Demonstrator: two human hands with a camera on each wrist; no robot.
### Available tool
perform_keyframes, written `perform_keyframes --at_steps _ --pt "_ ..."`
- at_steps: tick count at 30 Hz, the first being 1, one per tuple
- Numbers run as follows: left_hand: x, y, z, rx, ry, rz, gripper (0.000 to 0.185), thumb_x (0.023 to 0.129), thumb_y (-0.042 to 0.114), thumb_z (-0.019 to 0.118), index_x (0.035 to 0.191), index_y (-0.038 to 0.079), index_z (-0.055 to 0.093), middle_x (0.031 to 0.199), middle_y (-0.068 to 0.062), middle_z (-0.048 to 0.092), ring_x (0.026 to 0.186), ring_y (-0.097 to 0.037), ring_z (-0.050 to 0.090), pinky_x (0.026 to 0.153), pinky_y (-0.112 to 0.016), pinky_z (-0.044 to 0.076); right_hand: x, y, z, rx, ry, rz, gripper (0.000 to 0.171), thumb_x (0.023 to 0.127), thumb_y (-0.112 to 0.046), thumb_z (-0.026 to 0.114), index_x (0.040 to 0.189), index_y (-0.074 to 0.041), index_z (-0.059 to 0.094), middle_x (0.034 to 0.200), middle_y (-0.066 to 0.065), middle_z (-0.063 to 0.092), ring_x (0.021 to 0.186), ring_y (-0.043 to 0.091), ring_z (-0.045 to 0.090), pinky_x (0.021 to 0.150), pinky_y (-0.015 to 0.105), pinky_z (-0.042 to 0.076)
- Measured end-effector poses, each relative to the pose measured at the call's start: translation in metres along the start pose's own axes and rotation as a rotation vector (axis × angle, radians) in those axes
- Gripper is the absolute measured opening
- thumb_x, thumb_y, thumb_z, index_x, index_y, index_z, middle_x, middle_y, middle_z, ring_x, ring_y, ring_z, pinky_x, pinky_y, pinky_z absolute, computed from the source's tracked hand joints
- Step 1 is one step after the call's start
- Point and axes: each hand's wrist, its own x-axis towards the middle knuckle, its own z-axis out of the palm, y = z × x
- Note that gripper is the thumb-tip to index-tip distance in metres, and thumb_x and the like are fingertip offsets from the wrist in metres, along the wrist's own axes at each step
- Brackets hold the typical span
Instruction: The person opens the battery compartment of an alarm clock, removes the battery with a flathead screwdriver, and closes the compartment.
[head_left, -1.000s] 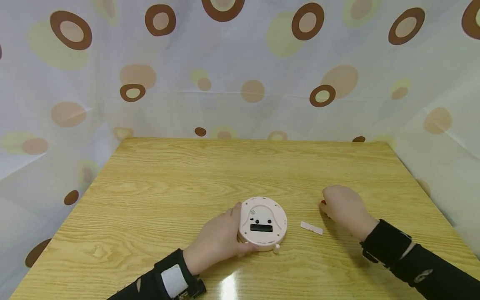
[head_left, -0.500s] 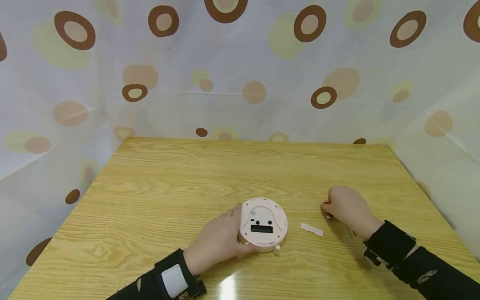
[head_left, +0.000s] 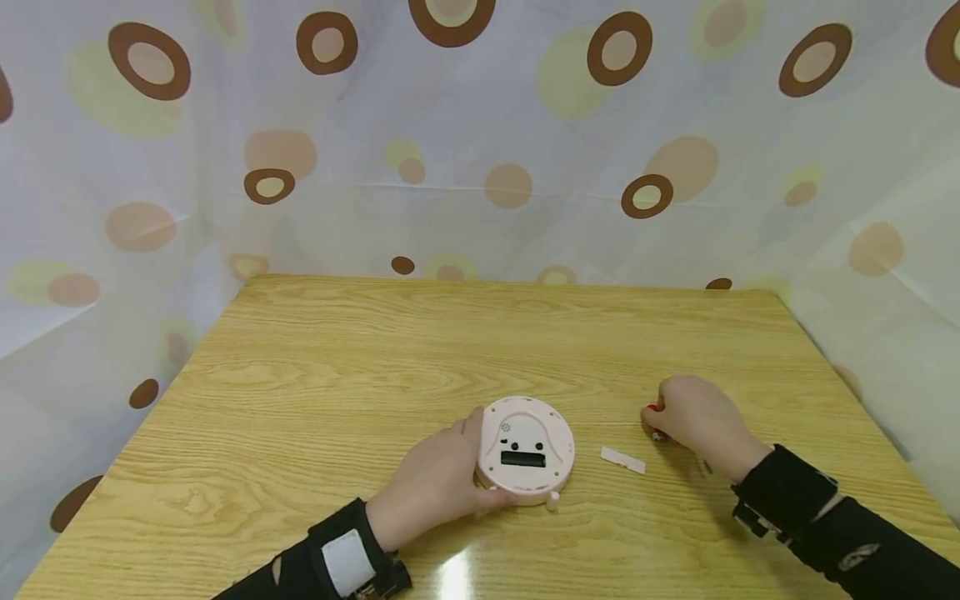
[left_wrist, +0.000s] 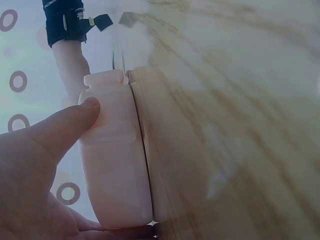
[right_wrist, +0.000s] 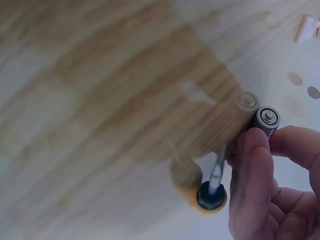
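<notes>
A round pale pink device point(head_left: 525, 422), perhaps a small clock or timer, lies on the table with its back up and a dark battery slot showing. My left hand point(head_left: 431, 479) grips its left side; in the left wrist view, the thumb presses on the device's side wall point(left_wrist: 115, 165). To the right, my right hand point(head_left: 701, 421) pinches a battery point(right_wrist: 268, 118) low over the table between thumb and fingers. Only the battery's metal end and a bit of red show. Just beneath that hand is a screwdriver-like tool point(right_wrist: 211, 195) with a dark and orange handle and metal shaft.
Between the hands lies a small pale pink strip point(head_left: 623, 460), likely the battery cover. The wood-grain table point(head_left: 420, 333) is bordered at the back and sides by a hanging patterned curtain point(head_left: 450, 217).
My right hand has shifted slightly to the right, and the battery's metal end has come into sight under its fingers. The left hand and the device stay as they were.
</notes>
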Motion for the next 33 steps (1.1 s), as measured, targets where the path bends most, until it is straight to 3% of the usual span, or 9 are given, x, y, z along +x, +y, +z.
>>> perform_keyframes --at_steps 10,17,24,33 --pt "0.000 0.001 -0.001 -0.001 -0.002 0.009 0.120 0.079 0.062 0.088 0.161 -0.006 0.033 0.146 -0.023 0.064 0.127 -0.034 0.068 0.098 -0.045 0.060 -0.002 0.002 0.001 -0.015 0.006 -0.002 0.054 0.097 -0.018 0.071 0.053 -0.022 0.039 0.053 -0.007 0.030 0.050 0.012 0.033 0.057 0.028 0.025" --pt "-0.001 0.001 -0.001 -0.005 -0.005 0.006 0.120 0.079 0.061 0.088 0.161 -0.006 0.033 0.144 -0.024 0.065 0.126 -0.034 0.069 0.097 -0.045 0.060 -0.004 0.005 0.000 -0.020 0.015 -0.004 0.055 0.099 -0.025 0.072 0.050 -0.021 0.049 0.050 -0.008 0.030 0.048 0.011 0.032 0.054 0.026 0.024" --pt "-0.001 0.001 -0.002 0.002 0.005 0.013 0.119 0.078 0.061 0.088 0.160 -0.007 0.034 0.141 -0.025 0.066 0.124 -0.035 0.070 0.096 -0.046 0.061 -0.011 0.007 -0.005 -0.020 0.066 0.004 0.056 0.100 -0.027 0.071 0.052 -0.020 0.043 0.053 -0.007 0.028 0.048 0.011 0.029 0.052 0.025 0.021" --pt "-0.002 0.003 -0.003 -0.001 -0.001 0.004 0.120 0.079 0.060 0.088 0.160 -0.008 0.034 0.142 -0.027 0.065 0.124 -0.038 0.069 0.098 -0.048 0.060 -0.021 -0.012 -0.020 -0.129 0.153 -0.071 0.036 0.098 -0.018 0.074 0.065 -0.018 0.061 0.060 -0.003 0.051 0.052 0.012 0.043 0.052 0.028 0.031"
